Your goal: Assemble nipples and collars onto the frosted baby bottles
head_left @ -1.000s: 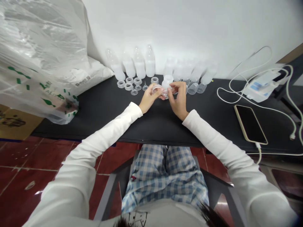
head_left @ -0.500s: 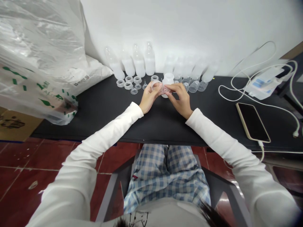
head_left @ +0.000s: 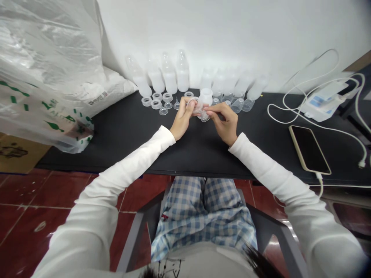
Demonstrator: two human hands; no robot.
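My left hand [head_left: 181, 119] is closed on a clear collar ring [head_left: 193, 101], the kind that fits a baby bottle. Between the fingertips of my right hand [head_left: 225, 122] is the edge of a clear bottle nipple [head_left: 205, 116], held right beside the ring. An uncapped white baby bottle [head_left: 206, 94] stands just behind both hands. To the left on the desk lie several loose collar rings [head_left: 156, 104] and more nipples [head_left: 163, 111]. Several clear caps [head_left: 237, 105] sit on the right, partly behind my right hand.
Capped bottles [head_left: 169, 75] line the wall at left, with uncapped bottles [head_left: 230, 83] at right. A plastic bag [head_left: 49, 77] fills the left side. On the black desk [head_left: 197, 154], a phone [head_left: 310, 150], white cables [head_left: 290, 116] and a power strip [head_left: 321, 102] lie at right.
My right hand has shifted slightly right and down, and the nipple in its fingers now shows below the ring. My left hand stays nearly in place.
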